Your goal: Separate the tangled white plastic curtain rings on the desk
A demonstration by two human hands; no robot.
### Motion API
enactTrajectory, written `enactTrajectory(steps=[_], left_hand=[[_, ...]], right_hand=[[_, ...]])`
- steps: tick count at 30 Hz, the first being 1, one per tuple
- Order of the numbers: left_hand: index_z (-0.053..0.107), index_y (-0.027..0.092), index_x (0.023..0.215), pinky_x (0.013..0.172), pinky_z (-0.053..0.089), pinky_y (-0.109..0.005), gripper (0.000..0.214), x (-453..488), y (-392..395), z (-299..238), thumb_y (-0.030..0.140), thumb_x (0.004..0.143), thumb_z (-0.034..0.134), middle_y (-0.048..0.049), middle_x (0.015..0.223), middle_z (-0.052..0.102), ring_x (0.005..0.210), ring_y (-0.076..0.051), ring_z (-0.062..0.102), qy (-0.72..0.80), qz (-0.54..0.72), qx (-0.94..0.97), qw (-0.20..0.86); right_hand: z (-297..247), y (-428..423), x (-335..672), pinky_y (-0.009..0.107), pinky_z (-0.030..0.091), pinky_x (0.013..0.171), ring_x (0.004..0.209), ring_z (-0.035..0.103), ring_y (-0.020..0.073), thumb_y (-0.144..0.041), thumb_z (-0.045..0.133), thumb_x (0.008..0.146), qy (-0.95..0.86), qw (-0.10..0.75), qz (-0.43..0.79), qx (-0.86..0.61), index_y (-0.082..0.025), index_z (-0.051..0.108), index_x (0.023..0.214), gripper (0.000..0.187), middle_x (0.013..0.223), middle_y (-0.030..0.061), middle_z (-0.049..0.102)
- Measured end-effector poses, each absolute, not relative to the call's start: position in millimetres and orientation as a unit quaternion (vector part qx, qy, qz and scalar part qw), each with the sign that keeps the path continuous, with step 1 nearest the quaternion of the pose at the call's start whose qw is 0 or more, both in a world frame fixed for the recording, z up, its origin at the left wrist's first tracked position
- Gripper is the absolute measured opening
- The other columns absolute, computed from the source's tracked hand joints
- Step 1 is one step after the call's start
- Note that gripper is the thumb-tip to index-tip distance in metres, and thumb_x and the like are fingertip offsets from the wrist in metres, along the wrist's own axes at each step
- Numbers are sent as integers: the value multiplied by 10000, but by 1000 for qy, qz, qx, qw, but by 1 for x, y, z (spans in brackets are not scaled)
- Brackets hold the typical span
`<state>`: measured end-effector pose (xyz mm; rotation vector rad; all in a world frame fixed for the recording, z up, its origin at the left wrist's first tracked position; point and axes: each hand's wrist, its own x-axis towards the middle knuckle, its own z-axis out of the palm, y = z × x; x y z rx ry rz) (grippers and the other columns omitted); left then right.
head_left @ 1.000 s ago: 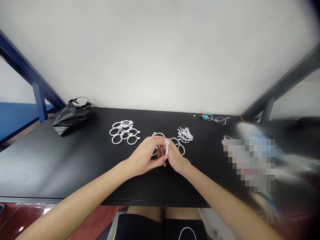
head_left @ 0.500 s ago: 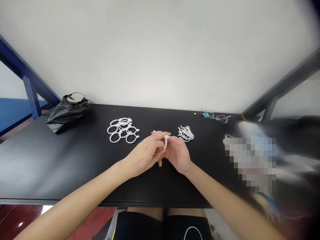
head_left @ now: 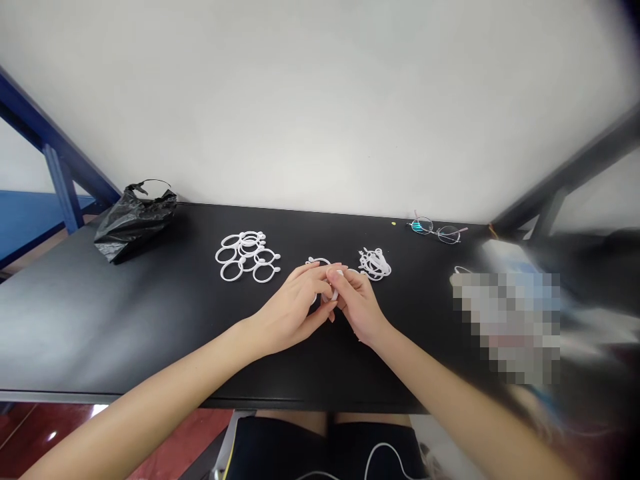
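Note:
My left hand [head_left: 295, 308] and my right hand [head_left: 357, 303] meet over the middle of the black table [head_left: 150, 320], fingers pinched together on a small white plastic ring [head_left: 334, 285], mostly hidden between them. A second white ring [head_left: 319, 261] lies on the table just behind my left fingers. To the left lies a flat group of several closed white rings [head_left: 247, 257]. Behind my right hand sits a tangled heap of white ring pieces [head_left: 375, 263].
A crumpled black plastic bag [head_left: 135, 217] sits at the table's far left. A pair of glasses [head_left: 437, 231] lies at the back right by the white wall. A blurred-out area [head_left: 505, 320] covers the right side. Blue frame bars [head_left: 55, 163] stand at left.
Both hands have closed more tightly round the white ring, which showed upright between the fingers before and is now nearly hidden. The view has shifted slightly.

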<state>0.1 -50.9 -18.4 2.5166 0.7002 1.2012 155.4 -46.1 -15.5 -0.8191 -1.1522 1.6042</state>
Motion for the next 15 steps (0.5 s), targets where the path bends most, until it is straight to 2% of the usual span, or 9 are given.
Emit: enactTrajectory(steps=[5, 9, 11, 13, 15], left_hand=[[397, 237, 1011, 1041, 449, -508, 193, 0, -54, -19, 83, 928, 479, -137, 1289, 590, 1311, -259, 518, 248, 419, 853, 190], [400, 235, 998, 999, 483, -483, 175, 2, -56, -19, 113, 926, 503, -129, 1233, 597, 1327, -273, 491, 267, 430, 826, 245], [404, 232, 997, 955, 511, -455, 173, 3, -57, -19, 134, 922, 525, -130, 1228, 595, 1233, -258, 565, 277, 440, 812, 267], [413, 228, 1017, 887, 543, -411, 174, 4, -58, -17, 154, 920, 537, -132, 1259, 579, 1034, -201, 648, 286, 448, 795, 293], [422, 225, 1053, 822, 559, -365, 188, 5, -58, -15, 168, 919, 541, -115, 1228, 593, 858, -142, 648, 291, 456, 775, 326]], right_hand=[[-18, -45, 157, 202, 464, 388, 411, 503, 80, -550, 686, 786, -486, 485, 641, -343, -169, 579, 575, 449, 495, -40, 512], [-19, -46, 155, 185, 423, 363, 385, 486, 70, -523, 680, 803, -477, 494, 636, -352, -174, 612, 622, 399, 500, -44, 519], [-18, -46, 155, 178, 406, 355, 387, 474, 62, -515, 671, 813, -479, 494, 636, -350, -174, 611, 615, 399, 521, -42, 523], [-18, -46, 155, 176, 394, 350, 395, 471, 58, -521, 660, 819, -485, 489, 636, -349, -174, 621, 618, 403, 555, -34, 541], [-18, -45, 155, 176, 386, 348, 400, 466, 57, -530, 650, 823, -485, 482, 638, -353, -176, 642, 644, 397, 579, -28, 555]])
